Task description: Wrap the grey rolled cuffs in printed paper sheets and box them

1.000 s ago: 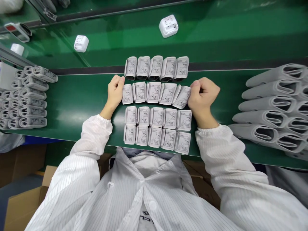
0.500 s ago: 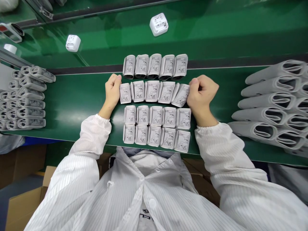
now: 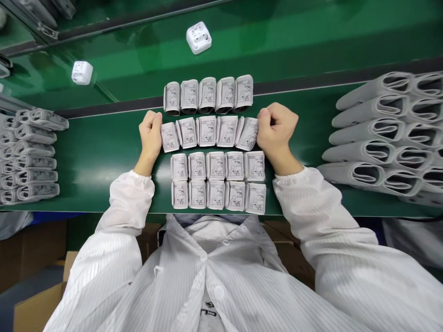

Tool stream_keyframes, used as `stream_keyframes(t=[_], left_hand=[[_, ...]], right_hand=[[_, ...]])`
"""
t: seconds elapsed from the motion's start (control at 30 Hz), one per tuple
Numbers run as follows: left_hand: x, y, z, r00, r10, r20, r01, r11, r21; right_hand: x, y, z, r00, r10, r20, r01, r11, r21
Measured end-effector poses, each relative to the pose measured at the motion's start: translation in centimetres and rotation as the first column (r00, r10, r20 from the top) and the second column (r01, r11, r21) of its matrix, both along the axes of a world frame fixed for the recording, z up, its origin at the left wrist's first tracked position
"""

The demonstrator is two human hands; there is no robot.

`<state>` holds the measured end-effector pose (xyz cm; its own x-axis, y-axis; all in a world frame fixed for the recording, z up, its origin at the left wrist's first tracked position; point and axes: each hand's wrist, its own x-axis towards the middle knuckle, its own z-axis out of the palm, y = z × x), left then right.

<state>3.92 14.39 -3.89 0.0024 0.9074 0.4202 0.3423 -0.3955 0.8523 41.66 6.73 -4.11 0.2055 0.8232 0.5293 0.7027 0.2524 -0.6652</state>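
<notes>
Between my two hands a row of folded grey cuffs [image 3: 206,131] with printed drawings is squeezed side by side, its end pieces tilted. My left hand [image 3: 151,133] is closed, thumb side against the row's left end. At the right end my right hand [image 3: 278,131] is curled like a fist, its thumb and finger side pressed to the last cuff. Beyond this row stands another row of the same cuffs [image 3: 207,94]. Closer to my body, two more rows of cuffs [image 3: 216,167] lie against each other. The undersides of the held cuffs are hidden.
Larger stacks of folded cuffs stand on the green table [image 3: 104,152], one stack at the left [image 3: 38,162] and one at the right [image 3: 370,143]. Two white plastic blocks with holes, one at left [image 3: 82,73] and one near the middle [image 3: 199,38], sit on the green surface behind. Below the edge is a cardboard box [image 3: 39,299].
The camera view has turned slightly, so the rows and both hands appear further left. Both hands keep pressing the same row from its ends.
</notes>
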Motion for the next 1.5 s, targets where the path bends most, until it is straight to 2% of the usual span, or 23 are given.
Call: stream_keyframes(t=[0.1,0.2,0.3,0.4,0.47,0.57,0.67,0.83,1.0,1.1,1.17,1.3,1.4,1.5], left_hand=[[0.0,-0.4,0.8,0.993,-0.032,-0.111,0.036,0.999,0.040],[0.6,-1.3,3.1,0.952,-0.092,-0.291,0.121,0.989,0.082],[2.3,-2.2,6.0,0.866,-0.184,-0.465,0.249,0.965,0.081],[4.2,-2.4,7.5,0.757,-0.298,-0.581,0.372,0.928,0.008],[5.1,-2.2,7.5,0.708,-0.340,-0.620,0.403,0.914,-0.041],[5.4,-1.7,6.7,0.708,-0.343,-0.618,0.398,0.916,-0.051],[5.2,-1.6,6.1,0.738,-0.332,-0.587,0.397,0.918,-0.020],[5.0,-2.1,6.1,0.763,-0.311,-0.566,0.404,0.913,0.044],[4.3,-2.9,5.8,0.756,-0.270,-0.596,0.448,0.878,0.171],[3.6,-3.7,5.6,0.747,-0.226,-0.625,0.456,0.859,0.234],[3.3,-4.3,5.6,0.723,-0.221,-0.655,0.482,0.840,0.248],[3.3,-5.1,6.5,0.644,-0.218,-0.733,0.554,0.794,0.251],[3.4,-4.6,7.3,0.592,-0.198,-0.781,0.497,0.853,0.161],[3.4,-3.6,7.7,0.508,-0.264,-0.820,0.430,0.902,-0.024]], right_hand=[[0.0,0.0,-0.1,0.999,0.009,-0.032,-0.008,1.000,0.022],[-0.1,0.1,-0.2,0.998,0.033,-0.044,-0.032,0.999,0.029],[-0.2,0.2,0.0,0.998,0.050,-0.029,-0.049,0.998,0.028],[-0.5,-0.1,0.7,0.999,0.030,0.031,-0.029,0.999,-0.029],[-0.8,-0.4,1.5,0.995,0.008,0.102,0.005,0.991,-0.135],[-1.1,-0.7,2.5,0.984,0.005,0.178,0.040,0.968,-0.250],[-1.3,-0.8,2.9,0.982,0.012,0.189,0.037,0.967,-0.253],[-1.4,-0.8,3.3,0.983,-0.004,0.184,0.048,0.971,-0.233],[-0.6,-1.2,3.5,0.976,0.017,0.217,0.035,0.971,-0.236],[0.3,-1.7,3.5,0.961,0.094,0.260,-0.026,0.967,-0.253],[0.4,-2.2,4.3,0.937,0.166,0.308,-0.083,0.961,-0.263],[-1.7,-2.7,7.8,0.855,0.333,0.398,-0.240,0.934,-0.266],[-4.9,-2.5,10.3,0.738,0.514,0.438,-0.368,0.850,-0.378],[-7.1,-1.8,11.0,0.660,0.593,0.461,-0.314,0.775,-0.548]])
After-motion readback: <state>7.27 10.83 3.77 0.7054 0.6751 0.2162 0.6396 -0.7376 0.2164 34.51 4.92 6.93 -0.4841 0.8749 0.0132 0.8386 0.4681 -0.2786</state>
